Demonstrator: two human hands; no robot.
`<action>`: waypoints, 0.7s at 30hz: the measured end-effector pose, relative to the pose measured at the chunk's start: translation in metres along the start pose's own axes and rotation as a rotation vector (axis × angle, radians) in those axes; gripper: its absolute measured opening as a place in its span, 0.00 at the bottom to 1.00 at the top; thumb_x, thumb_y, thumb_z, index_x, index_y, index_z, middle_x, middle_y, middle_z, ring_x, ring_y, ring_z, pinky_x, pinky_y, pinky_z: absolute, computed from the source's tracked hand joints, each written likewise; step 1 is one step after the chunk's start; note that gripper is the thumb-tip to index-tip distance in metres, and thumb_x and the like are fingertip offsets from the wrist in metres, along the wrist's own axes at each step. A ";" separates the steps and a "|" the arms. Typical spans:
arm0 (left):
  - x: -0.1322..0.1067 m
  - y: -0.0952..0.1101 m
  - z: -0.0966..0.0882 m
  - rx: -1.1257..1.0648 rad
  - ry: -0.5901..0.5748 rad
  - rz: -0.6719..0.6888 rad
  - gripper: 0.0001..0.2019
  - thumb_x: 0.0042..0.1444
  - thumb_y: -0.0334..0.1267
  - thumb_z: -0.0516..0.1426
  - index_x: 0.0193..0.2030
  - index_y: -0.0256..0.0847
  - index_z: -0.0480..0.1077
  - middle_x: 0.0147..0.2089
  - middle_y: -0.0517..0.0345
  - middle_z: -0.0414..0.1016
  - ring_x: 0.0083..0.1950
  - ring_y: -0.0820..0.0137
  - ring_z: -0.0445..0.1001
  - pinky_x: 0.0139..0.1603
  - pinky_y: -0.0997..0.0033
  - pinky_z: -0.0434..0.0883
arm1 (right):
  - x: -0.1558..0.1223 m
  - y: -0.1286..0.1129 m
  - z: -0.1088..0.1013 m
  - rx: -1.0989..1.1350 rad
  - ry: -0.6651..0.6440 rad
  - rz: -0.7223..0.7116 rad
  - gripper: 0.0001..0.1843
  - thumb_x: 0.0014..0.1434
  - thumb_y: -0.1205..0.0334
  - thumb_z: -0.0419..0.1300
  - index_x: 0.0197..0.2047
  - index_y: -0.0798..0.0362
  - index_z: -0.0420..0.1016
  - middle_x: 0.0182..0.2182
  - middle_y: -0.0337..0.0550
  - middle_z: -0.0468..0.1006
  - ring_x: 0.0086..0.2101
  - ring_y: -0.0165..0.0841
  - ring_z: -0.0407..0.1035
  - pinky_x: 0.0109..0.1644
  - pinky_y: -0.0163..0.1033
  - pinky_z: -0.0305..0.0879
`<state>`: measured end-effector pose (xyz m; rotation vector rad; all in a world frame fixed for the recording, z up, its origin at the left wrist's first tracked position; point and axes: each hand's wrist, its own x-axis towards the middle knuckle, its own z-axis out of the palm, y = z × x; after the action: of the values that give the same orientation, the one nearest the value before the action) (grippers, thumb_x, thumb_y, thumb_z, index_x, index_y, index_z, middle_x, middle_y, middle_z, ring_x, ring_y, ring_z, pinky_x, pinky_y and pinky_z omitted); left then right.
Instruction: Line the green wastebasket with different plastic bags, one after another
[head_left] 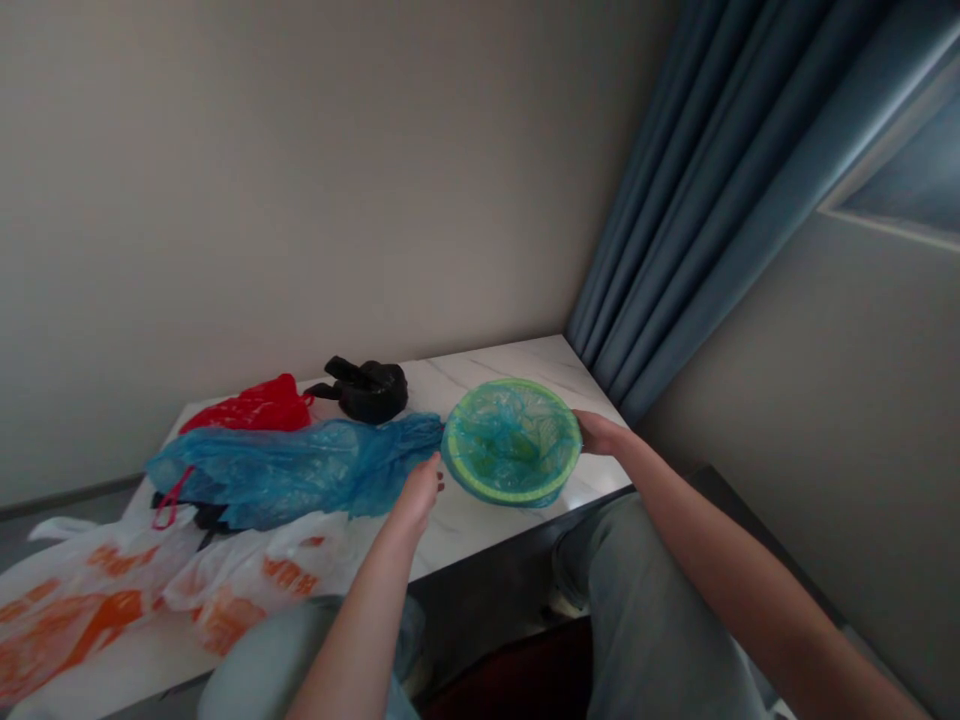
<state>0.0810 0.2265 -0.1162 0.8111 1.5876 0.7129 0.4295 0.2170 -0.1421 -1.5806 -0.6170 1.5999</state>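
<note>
Fingers of the right hand (600,432) are pressed against the right rim of a green plastic basin (480,482); their curl is hidden behind it, so a firm grip cannot be told. Fingers of the left hand (420,490) are held loosely open, with nothing gripped, just beside the basin's left rim. The basin is seen on a marble-patterned tabletop (517,365), near its front edge, lined with a crumpled blue plastic liner (511,440). 2 risks are judged: a drop over that edge if the basin is pushed toward it, and slippage of the liner if the rim is pulled unevenly. White bags with orange print (90,610) are spread at lower left. A blue plastic bag (300,472) is touching the left rim and could be dragged along. Beyond it lie a red plastic bag (255,408) and a black bundle (367,392). A blue curtain (675,200) is hung beside a beige wall (262,200).
</note>
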 end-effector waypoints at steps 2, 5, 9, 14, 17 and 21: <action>-0.001 -0.006 0.013 -0.031 -0.072 -0.077 0.18 0.59 0.55 0.52 0.38 0.41 0.71 0.35 0.50 0.77 0.36 0.63 0.76 0.38 0.63 0.68 | 0.000 -0.001 0.000 0.019 -0.025 0.090 0.11 0.66 0.55 0.53 0.40 0.52 0.73 0.29 0.41 0.78 0.31 0.33 0.72 0.42 0.39 0.72; -0.002 -0.012 0.021 -0.152 -0.189 -0.135 0.23 0.60 0.61 0.50 0.37 0.41 0.70 0.34 0.51 0.76 0.34 0.65 0.75 0.37 0.64 0.70 | -0.002 -0.004 -0.004 0.062 -0.015 0.150 0.17 0.68 0.52 0.48 0.40 0.53 0.72 0.29 0.43 0.78 0.31 0.34 0.73 0.41 0.39 0.71; -0.005 -0.011 0.018 -0.277 -0.262 -0.231 0.23 0.55 0.62 0.56 0.34 0.41 0.68 0.29 0.55 0.72 0.28 0.68 0.72 0.33 0.67 0.70 | -0.009 -0.010 -0.010 0.116 0.045 0.143 0.20 0.69 0.49 0.48 0.37 0.54 0.72 0.28 0.44 0.77 0.29 0.34 0.73 0.39 0.38 0.71; -0.008 -0.005 0.014 -0.304 -0.272 -0.211 0.14 0.51 0.47 0.65 0.35 0.39 0.70 0.29 0.58 0.73 0.26 0.73 0.72 0.29 0.73 0.68 | -0.020 -0.017 -0.012 0.199 0.074 0.088 0.15 0.68 0.53 0.52 0.38 0.55 0.71 0.28 0.45 0.77 0.27 0.33 0.72 0.36 0.37 0.72; -0.007 -0.003 0.013 -0.291 -0.243 -0.187 0.14 0.49 0.43 0.67 0.35 0.38 0.71 0.28 0.59 0.73 0.25 0.74 0.72 0.28 0.74 0.68 | -0.023 -0.018 -0.013 0.210 0.078 0.051 0.13 0.68 0.56 0.52 0.37 0.55 0.71 0.27 0.45 0.77 0.26 0.32 0.72 0.34 0.36 0.72; -0.004 -0.003 0.010 -0.290 -0.217 -0.163 0.16 0.42 0.41 0.71 0.29 0.38 0.68 0.22 0.63 0.68 0.23 0.76 0.68 0.26 0.75 0.67 | -0.024 -0.018 -0.014 0.225 0.091 -0.052 0.09 0.67 0.61 0.55 0.35 0.53 0.71 0.26 0.41 0.75 0.23 0.29 0.69 0.29 0.33 0.70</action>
<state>0.0906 0.2216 -0.1181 0.5207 1.3011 0.6927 0.4443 0.2061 -0.1149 -1.4492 -0.4111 1.4940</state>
